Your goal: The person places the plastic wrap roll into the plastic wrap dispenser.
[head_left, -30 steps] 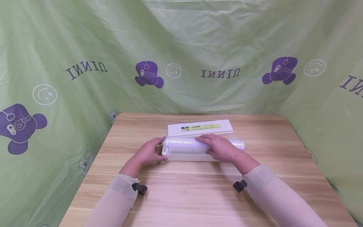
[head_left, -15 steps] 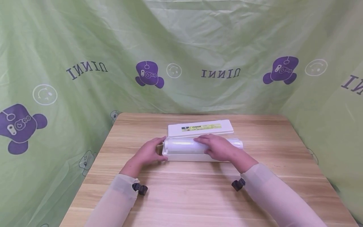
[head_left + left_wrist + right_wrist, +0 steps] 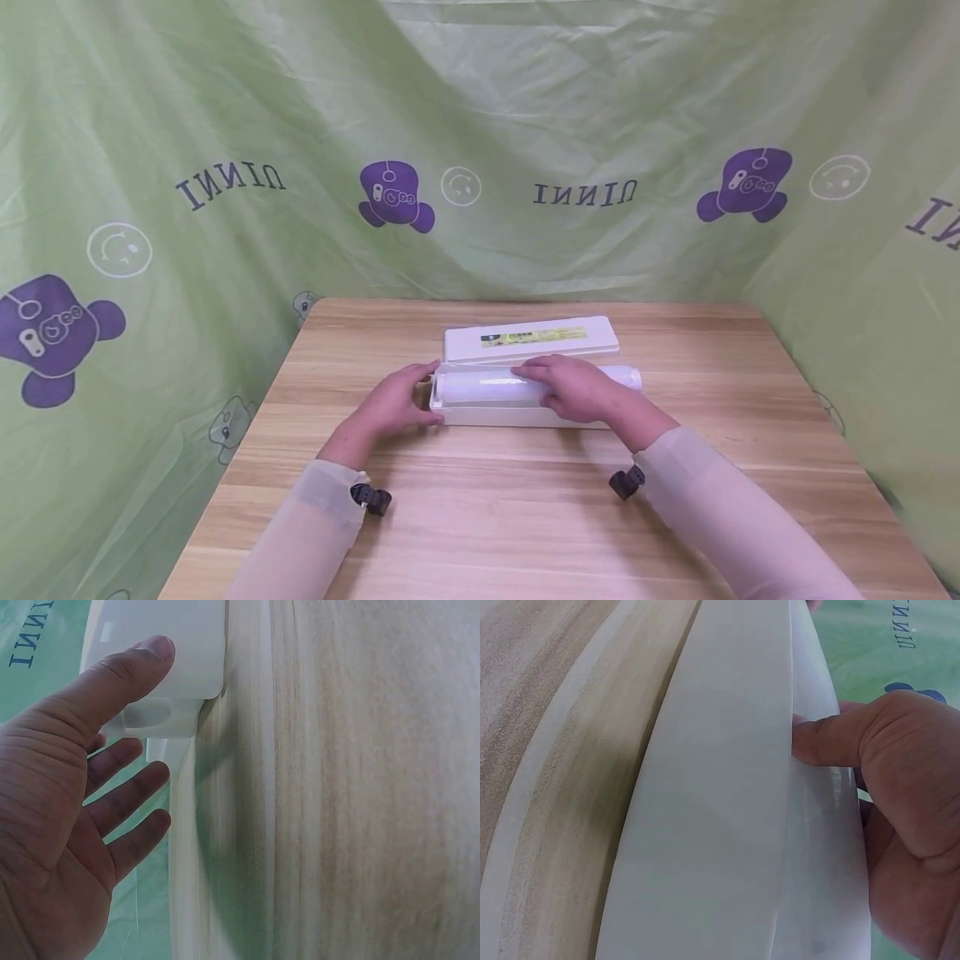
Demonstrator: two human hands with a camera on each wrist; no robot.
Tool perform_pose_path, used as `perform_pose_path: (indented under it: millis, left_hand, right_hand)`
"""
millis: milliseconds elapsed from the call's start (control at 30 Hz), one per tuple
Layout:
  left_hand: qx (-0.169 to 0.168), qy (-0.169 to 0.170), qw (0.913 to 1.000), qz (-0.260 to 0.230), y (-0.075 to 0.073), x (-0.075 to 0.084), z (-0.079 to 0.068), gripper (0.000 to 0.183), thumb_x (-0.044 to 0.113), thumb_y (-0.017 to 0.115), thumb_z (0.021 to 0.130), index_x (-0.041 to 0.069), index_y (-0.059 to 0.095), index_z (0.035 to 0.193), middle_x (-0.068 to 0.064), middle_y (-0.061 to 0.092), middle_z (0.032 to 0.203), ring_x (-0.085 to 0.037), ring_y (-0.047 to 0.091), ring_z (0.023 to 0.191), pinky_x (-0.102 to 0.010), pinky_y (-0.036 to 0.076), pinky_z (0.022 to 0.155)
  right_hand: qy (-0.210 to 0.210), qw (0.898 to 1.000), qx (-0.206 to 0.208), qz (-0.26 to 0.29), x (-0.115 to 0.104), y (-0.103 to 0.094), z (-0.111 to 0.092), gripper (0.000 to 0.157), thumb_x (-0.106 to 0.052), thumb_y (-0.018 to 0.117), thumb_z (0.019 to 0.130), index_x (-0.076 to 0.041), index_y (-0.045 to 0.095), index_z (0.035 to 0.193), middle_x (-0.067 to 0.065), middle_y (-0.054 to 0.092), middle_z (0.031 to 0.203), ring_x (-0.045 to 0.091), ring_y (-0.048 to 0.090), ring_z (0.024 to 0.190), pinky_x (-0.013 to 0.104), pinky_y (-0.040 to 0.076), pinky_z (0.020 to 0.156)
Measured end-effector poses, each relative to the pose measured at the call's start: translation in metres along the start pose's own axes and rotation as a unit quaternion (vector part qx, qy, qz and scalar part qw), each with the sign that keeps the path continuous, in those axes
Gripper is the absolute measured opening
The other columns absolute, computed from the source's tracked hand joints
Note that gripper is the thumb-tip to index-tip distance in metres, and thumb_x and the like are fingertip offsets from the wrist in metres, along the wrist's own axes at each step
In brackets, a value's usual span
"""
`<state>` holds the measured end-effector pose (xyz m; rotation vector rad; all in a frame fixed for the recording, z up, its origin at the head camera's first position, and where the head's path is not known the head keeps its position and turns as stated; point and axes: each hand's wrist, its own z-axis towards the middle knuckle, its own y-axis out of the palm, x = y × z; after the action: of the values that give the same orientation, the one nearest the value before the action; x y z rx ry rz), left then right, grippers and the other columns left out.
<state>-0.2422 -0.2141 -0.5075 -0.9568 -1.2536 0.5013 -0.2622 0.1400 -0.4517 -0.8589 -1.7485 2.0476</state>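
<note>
In the head view, a long white dispenser box (image 3: pixel 510 417) stands uncovered on the table, with a roll of cling film (image 3: pixel 487 385) lying along its open top. The roll's right end juts slightly past my right hand. My left hand (image 3: pixel 390 404) holds the box's left end, thumb on the front wall and index finger at the rear corner. Its other fingers (image 3: pixel 139 791) spread free below the end in the left wrist view. From above, my right hand (image 3: pixel 581 390) grips the roll, the thumb (image 3: pixel 829 740) on its near side by the box rim.
Behind the box lies its white lid (image 3: pixel 532 337) with a yellow-green label. The wooden table (image 3: pixel 480 517) has its far edge by a green printed curtain (image 3: pixel 480 250). Small black cameras (image 3: pixel 371 498) sit on both wrists.
My right hand and the roll have shifted slightly left, and the shine on the film has changed. The left hand and box have hardly moved.
</note>
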Motion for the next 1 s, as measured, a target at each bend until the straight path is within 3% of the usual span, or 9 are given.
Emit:
perform_pose_path:
  millis: [333,1000]
  left_hand:
    - [-0.001,-0.003,1.0,0.004,0.0,0.001,0.0,0.109,0.04,0.097,0.07,0.015,0.042,0.16,-0.014,0.059,0.146,-0.034,0.055,0.134,-0.051,0.038,0.119]
    - [-0.008,-0.015,0.9998,0.01,0.0,0.001,0.0,0.109,0.042,0.096,0.071,0.019,0.04,0.161,-0.012,0.057,0.149,-0.033,0.053,0.137,-0.049,0.036,0.121]
  right_hand:
    - [0.005,1.0,-0.029,0.0,0.0,0.001,0.004,0.064,0.0,0.07,0.089,-0.013,0.055,0.151,0.014,0.059,0.146,0.035,0.055,0.135,0.052,0.047,0.112]
    - [0.019,0.995,-0.06,0.071,0.014,0.005,0.014,0.063,-0.001,0.077,0.088,-0.011,0.059,0.147,0.007,0.062,0.145,0.029,0.057,0.136,0.046,0.046,0.114]
